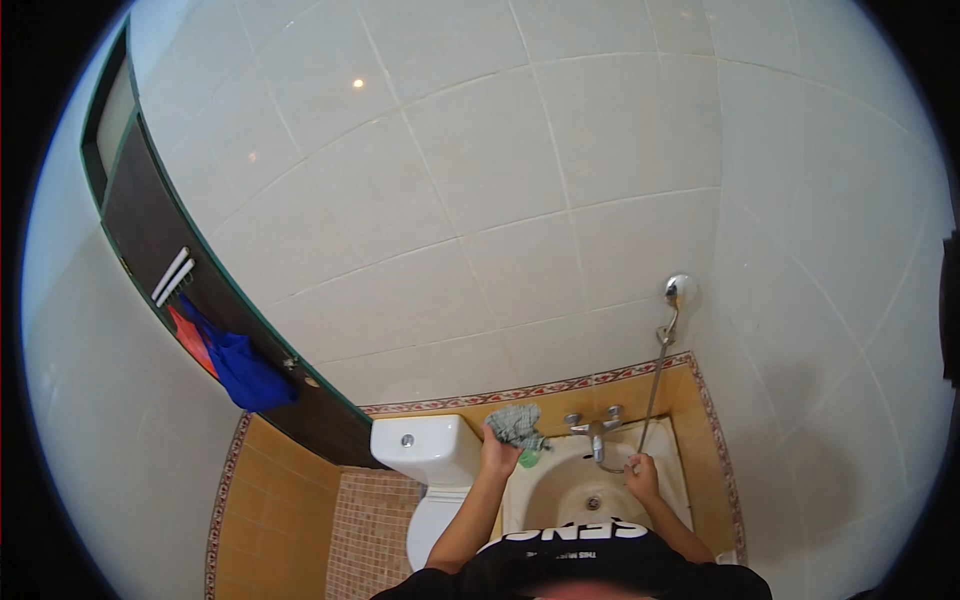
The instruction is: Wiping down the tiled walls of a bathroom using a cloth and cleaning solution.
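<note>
My left hand [498,454] grips a crumpled green-and-white checked cloth [516,425], raised by the left rear corner of a cream washbasin [541,491]. Just under the cloth, a light green object [529,458] sits on the basin's ledge; its kind is unclear. Over the basin's right side, my right hand [643,478] has its fingers closed around the low bend of a grey flexible shower hose [654,390]. To the left of that hand is a chrome mixer tap [597,439], its spout over the bowl. The drain [593,503] shows at the bowl's bottom.
A white toilet cistern [420,442] stands left of the basin, with its closed lid [435,525] in front. The chrome hand shower [677,289] hangs on the tiled wall. On the dark door [150,195], a blue cloth item [247,371] and a red one [193,341] hang from hooks.
</note>
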{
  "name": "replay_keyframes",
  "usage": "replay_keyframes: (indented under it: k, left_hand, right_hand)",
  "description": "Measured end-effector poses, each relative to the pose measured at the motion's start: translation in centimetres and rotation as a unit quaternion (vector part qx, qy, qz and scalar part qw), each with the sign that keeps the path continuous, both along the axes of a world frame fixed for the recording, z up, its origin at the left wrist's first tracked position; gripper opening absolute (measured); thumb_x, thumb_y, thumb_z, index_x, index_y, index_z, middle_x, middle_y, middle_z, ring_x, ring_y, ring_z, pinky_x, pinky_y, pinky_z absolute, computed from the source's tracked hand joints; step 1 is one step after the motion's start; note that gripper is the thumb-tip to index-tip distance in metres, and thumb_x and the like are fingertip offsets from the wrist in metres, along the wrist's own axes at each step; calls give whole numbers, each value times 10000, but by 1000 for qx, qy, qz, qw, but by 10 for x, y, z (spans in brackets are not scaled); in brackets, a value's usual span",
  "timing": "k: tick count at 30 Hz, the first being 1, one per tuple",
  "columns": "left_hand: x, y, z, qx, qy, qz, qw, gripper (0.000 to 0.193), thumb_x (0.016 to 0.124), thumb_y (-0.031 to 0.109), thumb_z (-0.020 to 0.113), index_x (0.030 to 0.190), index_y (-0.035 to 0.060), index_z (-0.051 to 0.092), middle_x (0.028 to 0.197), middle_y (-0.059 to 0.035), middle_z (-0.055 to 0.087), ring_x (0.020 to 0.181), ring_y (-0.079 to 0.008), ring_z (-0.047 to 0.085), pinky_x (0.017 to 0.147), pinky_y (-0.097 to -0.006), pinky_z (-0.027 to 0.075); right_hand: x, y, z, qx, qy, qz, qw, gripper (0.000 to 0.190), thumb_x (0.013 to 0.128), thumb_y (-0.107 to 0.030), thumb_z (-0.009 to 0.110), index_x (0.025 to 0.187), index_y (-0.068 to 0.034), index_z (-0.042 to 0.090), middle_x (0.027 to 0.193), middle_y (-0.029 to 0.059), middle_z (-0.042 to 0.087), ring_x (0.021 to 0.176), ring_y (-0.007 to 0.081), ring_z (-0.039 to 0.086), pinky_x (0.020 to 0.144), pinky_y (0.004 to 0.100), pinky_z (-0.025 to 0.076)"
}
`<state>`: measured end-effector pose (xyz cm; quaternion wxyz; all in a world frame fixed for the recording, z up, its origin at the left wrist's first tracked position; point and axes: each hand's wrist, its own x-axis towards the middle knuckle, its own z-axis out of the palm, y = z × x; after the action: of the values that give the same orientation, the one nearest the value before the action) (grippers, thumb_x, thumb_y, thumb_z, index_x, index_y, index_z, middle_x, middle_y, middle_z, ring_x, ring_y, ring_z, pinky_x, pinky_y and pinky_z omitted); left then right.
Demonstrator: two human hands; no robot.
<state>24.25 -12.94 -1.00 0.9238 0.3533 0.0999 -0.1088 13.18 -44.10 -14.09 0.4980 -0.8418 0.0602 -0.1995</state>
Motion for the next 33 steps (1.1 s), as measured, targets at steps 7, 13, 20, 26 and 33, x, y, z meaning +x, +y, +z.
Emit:
replay_keyframes:
  k: [7, 13, 20, 26, 33]
  left_hand:
    - [20, -11, 98, 11, -126, -13, 992, 586, 986, 580, 225, 1495, 290, 254, 1481, -48, 367, 1319, -287, 405, 1066, -490, 346]
    - [48, -38, 189, -82, -195, -58, 976, 573, 995, 559, 227, 1499, 287, 231, 1476, -53, 371, 1308, -294, 416, 1057, -495, 360]
    - [98, -63, 323, 50, -388, 23, 920, 560, 1026, 476, 199, 1516, 206, 181, 1483, -74, 359, 1317, -276, 400, 1076, -432, 344]
    - [183, -67, 415, 590, -622, 267, 439, 560, 1013, 374, 350, 1507, 144, 219, 1489, -58, 371, 1338, -254, 388, 1098, -478, 274]
    - [228, -80, 425, 708, -555, 419, 122, 523, 923, 320, 473, 1405, 117, 457, 1522, -57, 328, 1398, -271, 295, 1142, -557, 90]
  right_hand:
    - [-47, 19, 9, -9, 7, 31, 999, 161, 819, -73, 661, 949, -8, 591, 1024, 161, 548, 759, 248, 644, 586, 327, 561]
    - [-37, -10, 45, 28, 61, 88, 994, 149, 827, -76, 662, 946, -19, 593, 977, 119, 553, 821, 200, 624, 618, 305, 524]
    - [95, -65, 311, -152, -193, 81, 966, 216, 825, -72, 649, 1017, -5, 575, 1176, 198, 540, 1127, 368, 520, 951, 404, 422]
    - [223, -129, 458, -354, -385, -34, 852, 397, 844, -148, 644, 1217, -89, 522, 1426, 138, 411, 1340, 351, 349, 1084, 458, 312]
    - [293, -183, 458, -469, -370, -137, 790, 584, 880, -290, 578, 1427, -192, 398, 1543, 52, 283, 1441, 307, 192, 1117, 611, 117]
